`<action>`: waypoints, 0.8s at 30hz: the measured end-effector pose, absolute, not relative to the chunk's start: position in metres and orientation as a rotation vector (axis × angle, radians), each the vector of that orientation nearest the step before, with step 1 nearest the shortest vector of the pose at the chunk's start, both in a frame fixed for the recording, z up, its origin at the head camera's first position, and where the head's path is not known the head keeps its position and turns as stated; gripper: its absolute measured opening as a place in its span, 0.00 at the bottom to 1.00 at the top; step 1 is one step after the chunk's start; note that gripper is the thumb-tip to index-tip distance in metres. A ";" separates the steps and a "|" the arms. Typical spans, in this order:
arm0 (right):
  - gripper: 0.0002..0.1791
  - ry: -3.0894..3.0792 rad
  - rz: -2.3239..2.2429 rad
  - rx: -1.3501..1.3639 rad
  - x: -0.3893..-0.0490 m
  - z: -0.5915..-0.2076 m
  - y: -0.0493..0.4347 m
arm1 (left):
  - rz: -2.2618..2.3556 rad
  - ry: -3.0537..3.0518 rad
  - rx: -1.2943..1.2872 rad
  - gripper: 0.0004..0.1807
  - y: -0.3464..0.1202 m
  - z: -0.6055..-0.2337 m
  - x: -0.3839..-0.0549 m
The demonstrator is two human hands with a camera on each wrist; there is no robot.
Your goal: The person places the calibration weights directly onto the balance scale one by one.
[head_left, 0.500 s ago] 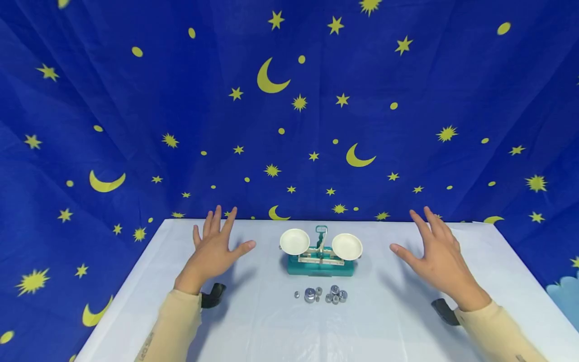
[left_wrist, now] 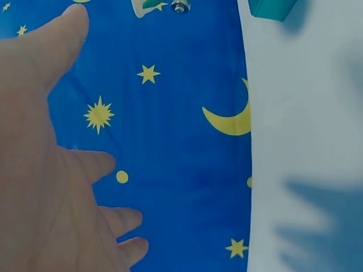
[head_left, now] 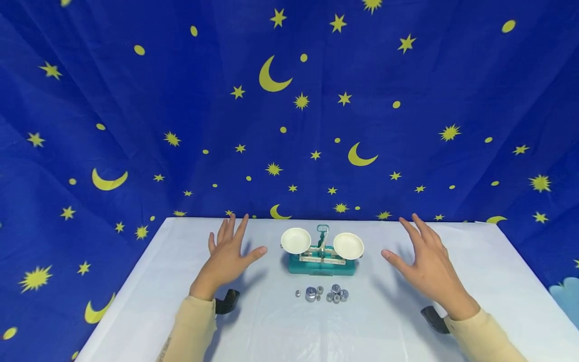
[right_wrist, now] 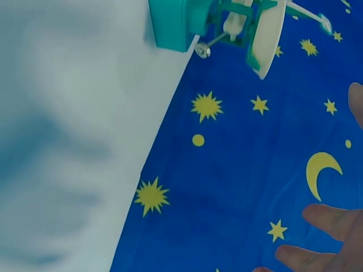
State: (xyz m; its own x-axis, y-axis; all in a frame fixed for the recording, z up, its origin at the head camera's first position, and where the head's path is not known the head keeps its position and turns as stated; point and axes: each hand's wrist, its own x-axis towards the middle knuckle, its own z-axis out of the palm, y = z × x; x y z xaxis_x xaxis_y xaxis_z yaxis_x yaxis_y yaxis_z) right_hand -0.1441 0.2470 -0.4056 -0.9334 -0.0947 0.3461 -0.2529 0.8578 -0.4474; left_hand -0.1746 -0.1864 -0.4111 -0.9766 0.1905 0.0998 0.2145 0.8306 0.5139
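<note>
Tabletop (head_left: 280, 334) lies flat, presumably for steady footing. Left hand (head_left: 227, 262) and right hand (head_left: 433, 269) hover, each grip empty, fingers spread apart, flanking the balance (head_left: 322, 261), centred seemingly for both to reach; metal weights (head_left: 310, 294) sit just in front, likely for access.

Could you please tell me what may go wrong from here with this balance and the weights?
Several metal weights sit clustered, so picking one up might knock its neighbours over. The left hand and right hand are on opposite sides of the balance; a careless sweep inward could bump either white pan.
</note>
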 end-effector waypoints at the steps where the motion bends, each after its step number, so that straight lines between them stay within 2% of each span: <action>1: 0.49 -2.718 0.726 0.263 -0.143 -0.406 0.246 | -0.846 -2.962 -0.329 0.53 -0.185 -0.412 -0.175; 9: 0.46 -2.688 0.779 0.265 -0.138 -0.411 0.236 | -0.935 -2.977 -0.328 0.52 -0.174 -0.420 -0.172; 24: 0.33 -2.533 0.961 0.283 -0.124 -0.429 0.208 | -1.057 -2.953 -0.336 0.52 -0.144 -0.437 -0.177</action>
State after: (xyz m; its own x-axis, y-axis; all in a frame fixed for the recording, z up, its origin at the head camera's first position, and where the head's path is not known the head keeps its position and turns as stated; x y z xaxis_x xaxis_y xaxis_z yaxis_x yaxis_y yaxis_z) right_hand -0.1244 0.2077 -0.4292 -0.8934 -0.0415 0.4474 -0.3280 0.7409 -0.5861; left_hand -0.1772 -0.1439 -0.4374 -0.9773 0.2036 0.0592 0.1950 0.7529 0.6286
